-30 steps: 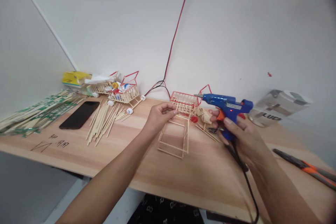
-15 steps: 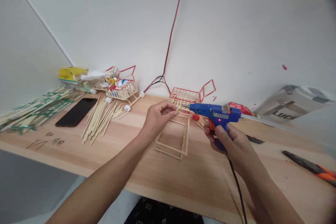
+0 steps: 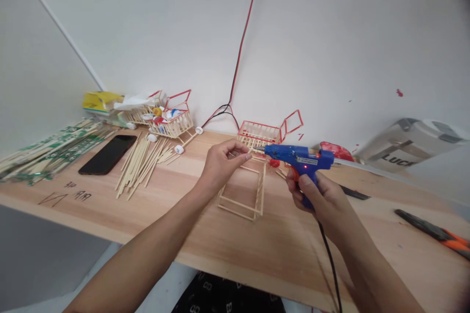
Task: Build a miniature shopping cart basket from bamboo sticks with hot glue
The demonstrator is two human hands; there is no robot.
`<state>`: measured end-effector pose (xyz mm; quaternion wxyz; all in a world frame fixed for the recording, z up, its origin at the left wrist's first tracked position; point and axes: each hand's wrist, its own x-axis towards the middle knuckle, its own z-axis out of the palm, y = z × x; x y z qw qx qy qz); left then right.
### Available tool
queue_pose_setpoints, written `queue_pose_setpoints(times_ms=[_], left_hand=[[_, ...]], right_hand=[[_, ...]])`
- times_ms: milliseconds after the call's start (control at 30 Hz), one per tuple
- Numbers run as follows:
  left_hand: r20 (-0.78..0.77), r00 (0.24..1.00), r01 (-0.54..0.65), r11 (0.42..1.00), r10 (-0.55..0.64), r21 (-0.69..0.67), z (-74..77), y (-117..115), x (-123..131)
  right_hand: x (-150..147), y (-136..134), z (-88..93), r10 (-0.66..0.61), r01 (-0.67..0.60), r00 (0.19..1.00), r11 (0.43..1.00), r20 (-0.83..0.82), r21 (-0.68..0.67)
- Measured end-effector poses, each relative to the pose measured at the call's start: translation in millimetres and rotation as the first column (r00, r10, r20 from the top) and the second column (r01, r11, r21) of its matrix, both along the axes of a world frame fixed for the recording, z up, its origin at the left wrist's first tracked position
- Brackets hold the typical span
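My right hand [image 3: 319, 195] grips a blue glue gun [image 3: 290, 155], its nozzle pointing left and a small red light lit on its body. A clear glue stick [image 3: 367, 168] sticks out of its back. My left hand [image 3: 227, 162] is pinched closed right at the nozzle tip; what lies between the fingertips is too small to make out. Below the hands, a rectangular frame of thin wooden sticks [image 3: 259, 190] stands on the wooden table [image 3: 147, 220]. Behind it is a small stick cart with red-edged rims [image 3: 259, 131], partly hidden by my left hand and the gun.
Loose sticks [image 3: 141, 166], a black phone [image 3: 107, 155] and packaged sticks [image 3: 55, 149] lie at left. Stick carts with white wheels [image 3: 171, 124] stand behind them. Orange-handled pliers [image 3: 433, 232] and a dark blade-like tool [image 3: 354, 192] lie at right. The gun's cord [image 3: 330, 254] hangs down.
The glue gun has shifted slightly left, its nozzle staying close to my left fingertips. My left hand keeps its pinch. The whole view has moved a little.
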<state>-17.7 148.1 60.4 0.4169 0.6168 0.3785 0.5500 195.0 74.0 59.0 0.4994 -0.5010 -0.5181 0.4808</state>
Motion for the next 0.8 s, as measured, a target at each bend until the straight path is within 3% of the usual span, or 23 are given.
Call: queue_pose_setpoints(times_ms=[800], left_hand=[[-0.029,0.999,-0.013,1.0,0.013,0.003,0.8,-1.2,0.5]], right_hand=[[2.6,-0.2,-0.8,0.066,-0.07,0.995,0.996,0.078,0.05]])
